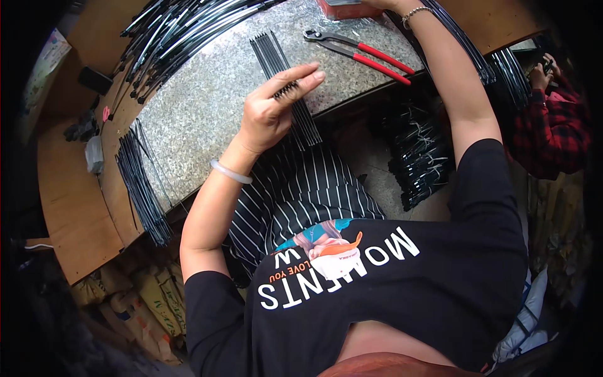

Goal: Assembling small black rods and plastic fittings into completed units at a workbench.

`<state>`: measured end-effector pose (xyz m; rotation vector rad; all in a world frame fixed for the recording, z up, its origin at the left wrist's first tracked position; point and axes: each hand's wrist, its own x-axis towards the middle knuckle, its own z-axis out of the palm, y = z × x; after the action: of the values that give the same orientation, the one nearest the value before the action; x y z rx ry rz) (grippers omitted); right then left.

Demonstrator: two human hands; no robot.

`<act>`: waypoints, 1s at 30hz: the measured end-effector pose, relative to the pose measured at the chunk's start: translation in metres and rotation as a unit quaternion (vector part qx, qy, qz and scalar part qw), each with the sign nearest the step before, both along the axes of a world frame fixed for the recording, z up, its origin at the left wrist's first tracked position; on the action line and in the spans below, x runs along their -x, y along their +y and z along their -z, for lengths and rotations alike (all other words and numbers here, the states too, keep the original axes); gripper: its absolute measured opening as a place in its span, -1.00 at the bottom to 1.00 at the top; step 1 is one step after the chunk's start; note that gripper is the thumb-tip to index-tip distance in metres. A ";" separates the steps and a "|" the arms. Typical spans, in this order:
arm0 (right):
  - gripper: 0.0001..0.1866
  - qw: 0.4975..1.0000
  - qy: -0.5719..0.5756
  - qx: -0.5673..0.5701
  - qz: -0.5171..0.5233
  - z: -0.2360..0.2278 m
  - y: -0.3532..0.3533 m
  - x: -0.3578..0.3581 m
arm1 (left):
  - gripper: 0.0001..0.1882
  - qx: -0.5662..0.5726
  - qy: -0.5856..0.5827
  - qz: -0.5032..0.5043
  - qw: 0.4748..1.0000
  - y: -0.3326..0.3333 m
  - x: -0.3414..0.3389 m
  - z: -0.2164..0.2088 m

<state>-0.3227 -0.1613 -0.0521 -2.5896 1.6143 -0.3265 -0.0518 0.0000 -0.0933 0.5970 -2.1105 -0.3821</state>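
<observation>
My left hand (271, 110) is raised over the near edge of a speckled stone tabletop (207, 81). Its index and middle fingers stretch out, and a small dark ridged piece (286, 91), like a short coil or comb, is held between the fingers. Beneath this hand lies a flat row of thin black rods (270, 53), side by side, their near ends jutting past the table edge. At the top edge of the picture my right hand (384, 3) reaches to a red box (348, 9); its fingers are mostly cut off. Red-handled pliers (361, 55) rest between the two hands.
A large heap of glossy black rods (182, 38) covers the far left. Another bundle (141, 182) hangs over the left edge. Tied bundles (418, 154) stand below the table on the right. Another person in a checked sleeve (553, 132) works at far right.
</observation>
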 end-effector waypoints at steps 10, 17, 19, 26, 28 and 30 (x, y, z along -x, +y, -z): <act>-0.86 0.894 -0.356 0.100 -0.254 -0.025 0.153 -0.059 | -0.39 -0.012 0.011 -0.016 1.000 0.005 -0.004 0.001; -0.77 0.909 -0.300 0.168 -0.236 0.006 0.170 -0.056 | -0.39 -0.002 0.009 -0.008 1.000 0.004 -0.003 0.004; -0.77 0.910 -0.298 0.171 -0.231 0.007 0.170 -0.056 | -0.39 -0.006 0.006 -0.011 1.000 0.004 -0.004 0.003; -0.77 0.913 -0.296 0.169 -0.225 0.009 0.169 -0.058 | -0.39 -0.001 0.008 -0.006 1.000 0.003 -0.004 0.003; -0.76 0.911 -0.309 0.151 -0.229 0.009 0.168 -0.058 | -0.39 -0.002 0.018 -0.005 1.000 0.003 -0.004 0.004; -0.76 0.910 -0.315 0.142 -0.231 0.010 0.168 -0.058 | -0.39 -0.002 0.019 -0.004 1.000 0.002 -0.004 0.004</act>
<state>-0.2645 0.0064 -0.0616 -2.5377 0.7577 -1.2641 -0.0475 0.0023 -0.0974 0.5946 -2.0706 -0.3906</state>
